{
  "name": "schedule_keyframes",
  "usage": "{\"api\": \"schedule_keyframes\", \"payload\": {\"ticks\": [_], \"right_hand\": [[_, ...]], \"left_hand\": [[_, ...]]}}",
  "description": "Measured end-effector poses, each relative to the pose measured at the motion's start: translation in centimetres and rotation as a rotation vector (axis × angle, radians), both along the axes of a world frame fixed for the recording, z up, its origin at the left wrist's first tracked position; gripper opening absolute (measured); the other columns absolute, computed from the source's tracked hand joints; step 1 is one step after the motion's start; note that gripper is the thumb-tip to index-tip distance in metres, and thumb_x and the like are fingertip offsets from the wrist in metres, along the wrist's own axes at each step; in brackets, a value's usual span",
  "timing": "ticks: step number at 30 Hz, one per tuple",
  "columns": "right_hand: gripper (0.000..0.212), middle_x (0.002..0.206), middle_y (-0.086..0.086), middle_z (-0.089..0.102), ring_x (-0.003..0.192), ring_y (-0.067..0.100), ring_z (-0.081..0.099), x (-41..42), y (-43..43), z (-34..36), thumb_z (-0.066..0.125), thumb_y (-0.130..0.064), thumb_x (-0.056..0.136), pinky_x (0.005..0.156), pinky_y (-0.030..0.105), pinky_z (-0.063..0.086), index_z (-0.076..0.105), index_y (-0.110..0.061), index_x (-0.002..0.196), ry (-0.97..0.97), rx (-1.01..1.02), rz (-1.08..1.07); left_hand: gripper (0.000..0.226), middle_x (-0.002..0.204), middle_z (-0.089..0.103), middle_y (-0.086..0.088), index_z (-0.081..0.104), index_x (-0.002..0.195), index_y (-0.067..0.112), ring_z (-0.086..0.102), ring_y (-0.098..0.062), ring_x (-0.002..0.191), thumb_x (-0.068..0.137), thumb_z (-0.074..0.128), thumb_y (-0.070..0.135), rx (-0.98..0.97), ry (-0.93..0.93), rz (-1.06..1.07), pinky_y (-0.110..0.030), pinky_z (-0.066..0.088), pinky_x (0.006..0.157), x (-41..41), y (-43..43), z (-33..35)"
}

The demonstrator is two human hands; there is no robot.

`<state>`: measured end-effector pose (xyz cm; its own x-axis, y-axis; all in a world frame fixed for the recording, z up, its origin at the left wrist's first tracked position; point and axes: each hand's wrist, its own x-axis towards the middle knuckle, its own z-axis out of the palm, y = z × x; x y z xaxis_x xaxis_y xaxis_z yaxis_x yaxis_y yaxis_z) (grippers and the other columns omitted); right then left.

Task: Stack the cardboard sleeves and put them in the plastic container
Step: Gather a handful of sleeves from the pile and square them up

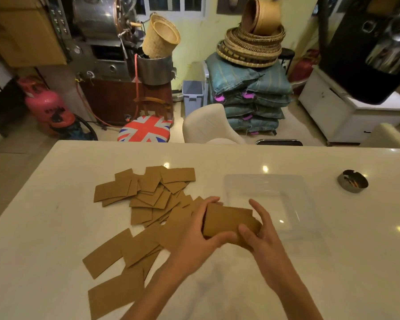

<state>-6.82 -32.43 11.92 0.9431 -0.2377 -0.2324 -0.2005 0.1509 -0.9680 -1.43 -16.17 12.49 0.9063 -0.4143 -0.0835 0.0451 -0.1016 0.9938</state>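
Both hands, left hand [194, 236] and right hand [263, 236], clamped on sleeve stack [229, 221], long axis left-right

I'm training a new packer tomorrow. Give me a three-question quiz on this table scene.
1. True or false: the plastic container already holds sleeves.
2. What grips the stack of sleeves? A) left hand only B) right hand only C) both hands
3. Fill in: the loose sleeves lie on the person's ____ side of the container.

Key: 1 false, it looks empty; 2 C; 3 left.
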Motion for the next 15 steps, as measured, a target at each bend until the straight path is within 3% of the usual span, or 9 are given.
{"api": "schedule_keyframes", "payload": {"ticks": [2,5,10,15], "right_hand": [[0.047,0.126,-0.002,0.050,0.110,0.023,0.063,0.0,-1.3,1.5,0.062,-0.023,0.093,0.089,0.039,0.059,0.047,-0.044,0.132,0.011,-0.044,0.078],[0.042,0.125,-0.005,0.045,0.102,0.024,0.066,0.5,-3.0,3.2,0.058,-0.026,0.096,0.079,0.033,0.060,0.040,-0.038,0.132,0.008,-0.104,0.154],[0.041,0.120,-0.013,0.043,0.097,0.019,0.061,2.3,-6.2,4.6,0.054,-0.025,0.099,0.072,0.025,0.059,0.032,-0.036,0.132,0.046,-0.303,0.241],[0.035,0.115,-0.008,0.047,0.094,0.016,0.059,4.7,-7.4,4.5,0.056,-0.021,0.098,0.072,0.028,0.057,0.037,-0.035,0.124,0.025,-0.251,0.109]], "left_hand": [[0.074,0.123,0.047,0.008,0.043,0.133,0.043,0.064,-0.025,0.097,0.074,0.085,0.029,-0.011,0.013,-0.056,-0.032,0.060,0.062,0.4,-0.6,0.9],[0.068,0.120,0.044,0.001,0.047,0.127,0.041,0.065,-0.029,0.095,0.078,0.082,0.011,-0.111,0.001,-0.036,-0.037,0.061,0.061,1.1,-2.1,1.5],[0.015,0.114,0.057,-0.014,0.060,0.106,0.019,0.069,-0.035,0.093,0.094,0.060,0.028,-0.273,0.154,0.008,-0.048,0.059,0.060,2.8,-4.4,2.2],[0.019,0.112,0.062,-0.001,0.064,0.114,0.026,0.069,-0.029,0.090,0.097,0.056,0.022,-0.207,0.047,0.073,-0.040,0.059,0.060,4.2,-7.6,3.0]]}}
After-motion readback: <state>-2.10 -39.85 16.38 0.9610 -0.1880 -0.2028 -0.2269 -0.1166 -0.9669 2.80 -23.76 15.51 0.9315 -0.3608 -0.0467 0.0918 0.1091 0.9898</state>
